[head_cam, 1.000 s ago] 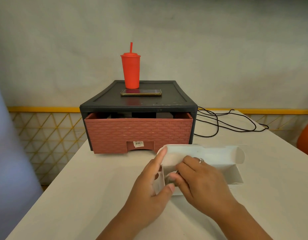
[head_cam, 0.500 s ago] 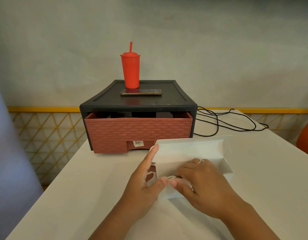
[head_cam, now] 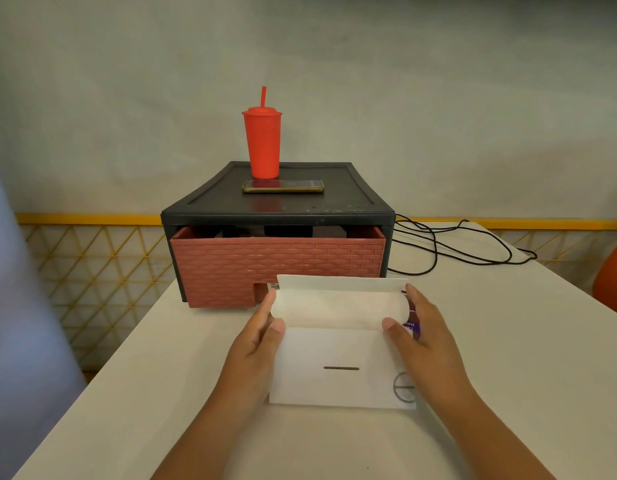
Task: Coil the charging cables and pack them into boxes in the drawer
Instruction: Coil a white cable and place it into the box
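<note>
Head view: a white cardboard box (head_cam: 338, 362) sits mid-table, just in front of the brick-patterned drawer (head_cam: 279, 268), its top flap folded toward the viewer. The left hand (head_cam: 255, 341) grasps its left end and the right hand (head_cam: 425, 344) its right end, thumbs on the front face. The drawer stands slightly open in its black cabinet (head_cam: 276, 207), which carries a red tumbler (head_cam: 262, 143) and a phone (head_cam: 283, 186). A black charging cable (head_cam: 456, 244) lies loose toward the far right corner of the table (head_cam: 525, 358).
</note>
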Action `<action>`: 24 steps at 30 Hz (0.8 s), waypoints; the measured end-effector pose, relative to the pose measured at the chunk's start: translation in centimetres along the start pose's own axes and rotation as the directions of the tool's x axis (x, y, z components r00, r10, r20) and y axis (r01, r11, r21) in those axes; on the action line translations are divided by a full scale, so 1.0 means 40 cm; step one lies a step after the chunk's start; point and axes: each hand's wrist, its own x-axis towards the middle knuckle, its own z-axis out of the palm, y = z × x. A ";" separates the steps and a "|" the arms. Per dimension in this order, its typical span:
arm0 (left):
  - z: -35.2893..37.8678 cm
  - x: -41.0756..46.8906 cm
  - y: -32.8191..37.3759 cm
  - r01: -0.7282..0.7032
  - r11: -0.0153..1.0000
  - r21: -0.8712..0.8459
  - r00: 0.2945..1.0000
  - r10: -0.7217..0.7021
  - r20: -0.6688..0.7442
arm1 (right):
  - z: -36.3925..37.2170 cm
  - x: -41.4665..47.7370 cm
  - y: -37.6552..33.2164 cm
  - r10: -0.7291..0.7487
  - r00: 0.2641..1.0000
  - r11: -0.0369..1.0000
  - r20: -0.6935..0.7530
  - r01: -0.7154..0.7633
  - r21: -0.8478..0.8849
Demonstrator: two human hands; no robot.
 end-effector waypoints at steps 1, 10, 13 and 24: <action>0.001 0.003 -0.005 0.002 1.000 0.019 1.000 -0.002 -0.011 | 0.005 -0.001 0.000 0.066 0.996 0.997 0.056 -0.068 0.044; 0.015 0.009 -0.038 0.050 0.995 -0.090 0.999 -0.052 -0.015 | 0.034 0.000 0.018 0.168 0.975 0.979 0.147 -0.183 0.095; 0.022 0.010 -0.043 0.073 0.994 -0.080 0.997 -0.074 -0.013 | 0.037 0.002 0.022 0.179 0.981 0.972 0.082 -0.189 0.140; 0.037 0.002 -0.032 0.038 0.999 -0.026 0.998 -0.039 -0.057 | 0.033 -0.014 0.007 0.141 0.988 0.964 0.057 -0.150 0.221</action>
